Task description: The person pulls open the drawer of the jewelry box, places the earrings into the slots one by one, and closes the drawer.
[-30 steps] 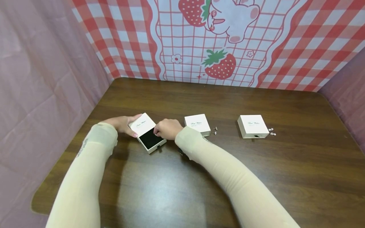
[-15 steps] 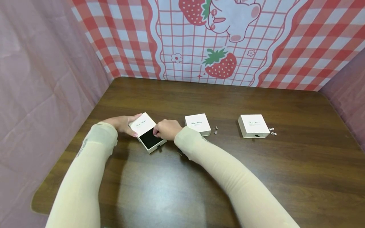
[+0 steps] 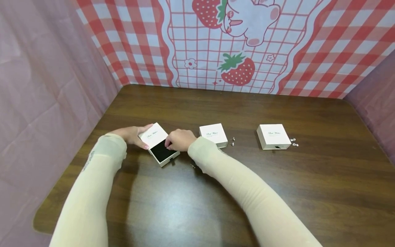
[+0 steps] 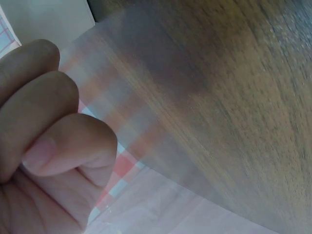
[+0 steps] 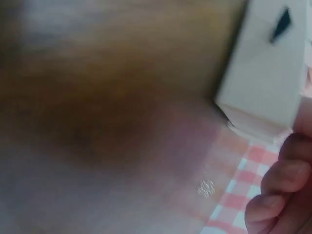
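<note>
My left hand [image 3: 132, 135] grips the white sleeve [image 3: 154, 134] of a small jewellery box by its left side, thumb at the near corner. The box's drawer [image 3: 164, 162] is slid out toward the front right and shows a black foam insert [image 3: 160, 152]. My right hand [image 3: 182, 140] is over that insert, fingers bent and fingertips together at the foam. They pinch a tiny pale piece, probably an earring [image 3: 167, 148], mostly hidden by the fingers. In the left wrist view, the curled fingers [image 4: 68, 141] lie beside the box's white side [image 4: 53, 19].
Two more white boxes stand shut: one [image 3: 213, 133] right of my right hand, another [image 3: 273, 135] farther right. Small earrings [image 3: 232, 141] lie beside the first, a silvery pair [image 3: 294, 142] beside the second. A small dark-and-silver piece [image 3: 192, 166] lies by my right sleeve.
My right hand has shifted very slightly left over the black insert. The left hand and the box stay in place.
</note>
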Motion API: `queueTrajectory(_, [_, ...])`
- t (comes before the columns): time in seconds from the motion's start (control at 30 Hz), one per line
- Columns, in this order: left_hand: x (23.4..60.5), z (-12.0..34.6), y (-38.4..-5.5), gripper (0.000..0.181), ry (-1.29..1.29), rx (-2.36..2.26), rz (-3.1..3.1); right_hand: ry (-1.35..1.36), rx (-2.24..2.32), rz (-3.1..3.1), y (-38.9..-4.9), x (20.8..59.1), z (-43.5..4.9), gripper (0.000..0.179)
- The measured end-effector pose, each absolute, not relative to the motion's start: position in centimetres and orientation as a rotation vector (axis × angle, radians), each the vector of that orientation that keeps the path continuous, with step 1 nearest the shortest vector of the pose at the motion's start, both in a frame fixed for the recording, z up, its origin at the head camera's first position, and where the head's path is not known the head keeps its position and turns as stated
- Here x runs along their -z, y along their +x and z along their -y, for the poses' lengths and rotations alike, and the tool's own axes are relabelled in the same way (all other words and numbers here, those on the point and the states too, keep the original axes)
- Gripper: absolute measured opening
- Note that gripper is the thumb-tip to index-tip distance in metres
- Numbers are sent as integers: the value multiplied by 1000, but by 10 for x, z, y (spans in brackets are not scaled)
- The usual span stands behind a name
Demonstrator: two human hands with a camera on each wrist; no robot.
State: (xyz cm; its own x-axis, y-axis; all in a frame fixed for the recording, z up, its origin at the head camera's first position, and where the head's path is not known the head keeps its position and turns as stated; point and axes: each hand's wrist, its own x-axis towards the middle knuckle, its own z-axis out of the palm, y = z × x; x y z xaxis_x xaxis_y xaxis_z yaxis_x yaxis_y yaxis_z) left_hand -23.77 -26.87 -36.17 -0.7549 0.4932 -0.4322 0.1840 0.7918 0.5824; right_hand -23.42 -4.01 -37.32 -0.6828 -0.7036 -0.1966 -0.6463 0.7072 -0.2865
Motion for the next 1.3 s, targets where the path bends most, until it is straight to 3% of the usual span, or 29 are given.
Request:
queueTrajectory(0.4, [362, 268, -238, 102, 474, -656, -2414, -865, 863, -2613, -276, 361, 15, 22])
queueTrajectory(0.87, [360, 266, -236, 100, 483, -676, -2414, -315, 630, -2679, -280, 381, 21, 15])
queueTrajectory(1.1, [362, 267, -239, 101, 453, -687, -2411, -443, 666, -2774, -345, 481, 26, 12])
queueTrajectory(1.3, [365, 268, -239, 100, 460, -706, -2397, -450, 610, -2863, -359, 520, 34, 10])
